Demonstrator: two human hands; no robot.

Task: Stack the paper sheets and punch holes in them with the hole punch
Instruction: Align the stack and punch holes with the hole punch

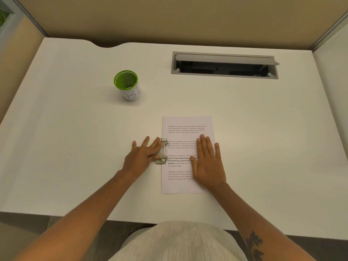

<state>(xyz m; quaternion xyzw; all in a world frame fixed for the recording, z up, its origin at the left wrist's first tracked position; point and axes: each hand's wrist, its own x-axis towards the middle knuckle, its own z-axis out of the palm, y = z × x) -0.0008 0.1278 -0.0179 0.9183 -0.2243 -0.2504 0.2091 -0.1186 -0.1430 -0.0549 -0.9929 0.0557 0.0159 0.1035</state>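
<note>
A stack of printed paper sheets (183, 127) lies on the white desk (75, 129), its long side running away from me. A small metal hole punch (162, 151) sits on the middle of the stack's left edge. My left hand (143, 155) lies on the punch from the left with straight, spread fingers and the thumb at its near end. My right hand (208, 161) rests flat on the right half of the sheets, fingers straight, and covers part of the text.
A green mesh pen cup (126, 84) with a white label stands at the back left. An open grey cable tray (224, 65) is set into the desk at the back right. Beige partition walls enclose the desk.
</note>
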